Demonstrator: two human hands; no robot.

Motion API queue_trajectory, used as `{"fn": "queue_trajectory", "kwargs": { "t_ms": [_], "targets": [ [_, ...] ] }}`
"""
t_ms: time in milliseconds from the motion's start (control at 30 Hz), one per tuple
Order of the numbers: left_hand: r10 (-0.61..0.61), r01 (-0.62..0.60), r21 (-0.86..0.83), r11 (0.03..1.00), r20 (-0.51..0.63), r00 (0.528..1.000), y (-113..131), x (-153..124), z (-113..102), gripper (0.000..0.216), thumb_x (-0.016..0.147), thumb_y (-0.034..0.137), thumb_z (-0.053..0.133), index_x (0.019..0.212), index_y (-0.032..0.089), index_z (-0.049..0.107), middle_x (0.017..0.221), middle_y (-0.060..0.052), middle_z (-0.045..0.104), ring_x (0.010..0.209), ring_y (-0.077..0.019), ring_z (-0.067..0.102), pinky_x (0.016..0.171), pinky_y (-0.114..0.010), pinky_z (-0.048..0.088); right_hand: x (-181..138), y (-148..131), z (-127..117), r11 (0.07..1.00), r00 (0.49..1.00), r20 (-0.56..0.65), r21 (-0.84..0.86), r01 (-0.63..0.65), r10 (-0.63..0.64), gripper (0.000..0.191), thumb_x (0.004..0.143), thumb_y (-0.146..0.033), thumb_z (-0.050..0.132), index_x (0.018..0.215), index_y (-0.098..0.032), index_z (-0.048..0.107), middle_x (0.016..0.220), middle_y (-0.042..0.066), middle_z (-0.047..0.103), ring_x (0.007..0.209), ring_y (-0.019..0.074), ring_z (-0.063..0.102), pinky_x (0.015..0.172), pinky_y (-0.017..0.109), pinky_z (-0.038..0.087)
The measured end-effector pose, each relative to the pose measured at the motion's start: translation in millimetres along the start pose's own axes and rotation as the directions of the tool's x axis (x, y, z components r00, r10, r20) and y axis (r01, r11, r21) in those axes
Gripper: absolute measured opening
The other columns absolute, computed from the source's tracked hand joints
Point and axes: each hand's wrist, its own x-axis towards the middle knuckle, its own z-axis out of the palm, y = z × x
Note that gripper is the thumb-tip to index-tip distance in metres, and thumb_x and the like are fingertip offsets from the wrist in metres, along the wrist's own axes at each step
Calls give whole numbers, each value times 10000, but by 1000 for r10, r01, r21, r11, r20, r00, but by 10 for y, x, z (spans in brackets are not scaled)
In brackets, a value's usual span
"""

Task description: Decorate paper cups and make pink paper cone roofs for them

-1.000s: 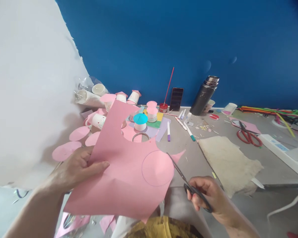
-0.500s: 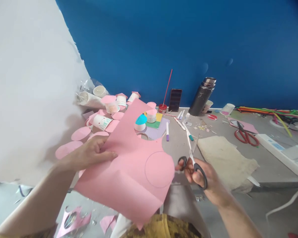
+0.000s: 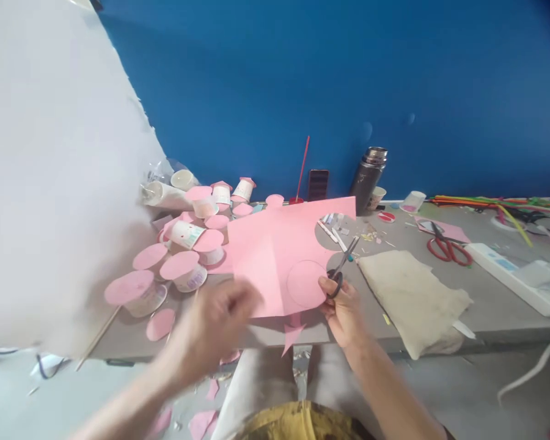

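Observation:
A large pink paper sheet with round cut-outs along its edge is held up over the table. A drawn circle shows near its lower right corner. In my right hand are black-handled scissors, blades pointing up and away; its thumb also pinches the sheet's edge beside the circle. My left hand is smeared by motion at the sheet's lower left, so I cannot make out its grip. A pink scrap hangs below the sheet.
Paper cups topped with pink discs crowd the left. Behind stand a phone and a dark flask. On the right lie a beige cloth, red-handled scissors and a white power strip. Pink scraps litter the floor.
The pink sheet has turned and moved back. My right hand has come in to pinch its edge. My left hand has shifted right and down, away from its earlier hold on the sheet.

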Motion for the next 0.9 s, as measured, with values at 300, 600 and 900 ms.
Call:
{"fn": "queue_trajectory", "kwargs": {
  "t_ms": [300, 600, 900],
  "targets": [
    [-270, 276, -933, 232, 211, 939, -558, -403, 1397, 546, 629, 622, 899, 945, 230, 686, 754, 12, 567, 489, -64, 377, 477, -234, 287, -408, 68, -41, 994, 998, 26, -94, -59, 62, 483, 536, -400, 959, 719, -189, 564, 585, -78, 495, 510, 64, 362, 454, 192, 283],
    [-318, 253, -899, 356, 138, 938, -378, -62, 1205, 498, 591, 497, 934, 599, 196, 537, 503, 63, 405, 473, -79, 346, 467, -248, 281, -606, -16, -428, 935, 986, 164, -354, 29, 32, 513, 693, -601, 876, 901, -175, 681, 739, 0, 621, 599, 115, 402, 549, 254, 334],
    [-285, 159, -966, 206, 96, 954, -273, -65, 1267, 434, 645, 401, 919, 652, 170, 551, 476, 74, 443, 436, -60, 363, 443, -212, 288, -870, 233, -915, 897, 936, 321, -443, 12, 145, 688, 778, -847, 644, 884, -167, 658, 706, 32, 607, 578, 116, 368, 549, 272, 287]
  ]
}}
